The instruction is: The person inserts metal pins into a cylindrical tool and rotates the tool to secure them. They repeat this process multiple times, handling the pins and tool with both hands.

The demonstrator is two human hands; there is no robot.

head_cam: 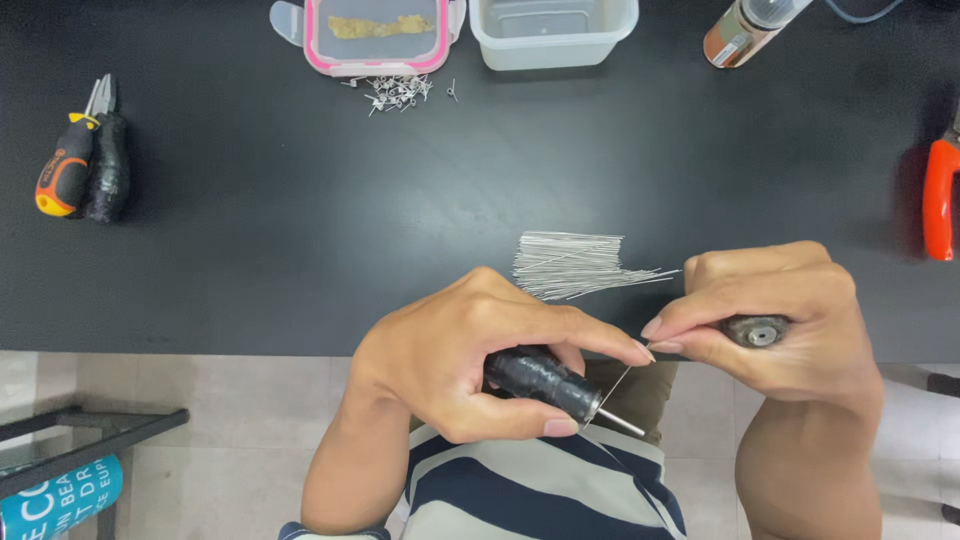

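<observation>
Our left hand [470,360] grips a black-handled tool [545,382], forefinger pinching a thin wire [617,387] against our right hand [775,325], closed around a dark round-ended tool [756,331]. At twelve o'clock, the wire bundle [575,265] lies on the black counter [300,200].

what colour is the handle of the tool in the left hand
Black, seemingly tape-wrapped handle, gripped by the left hand; shown in the head view.

black table [250,220]; silver wire pins [570,265]; black-wrapped tool handle [540,378]; pink-rimmed clear container [375,40]; clear-white tub [552,32]; orange-and-black pliers [75,160]; orange-red handle [938,200] at the right edge; navy-and-white striped shirt [540,490]; grey tiled floor [250,400].
</observation>
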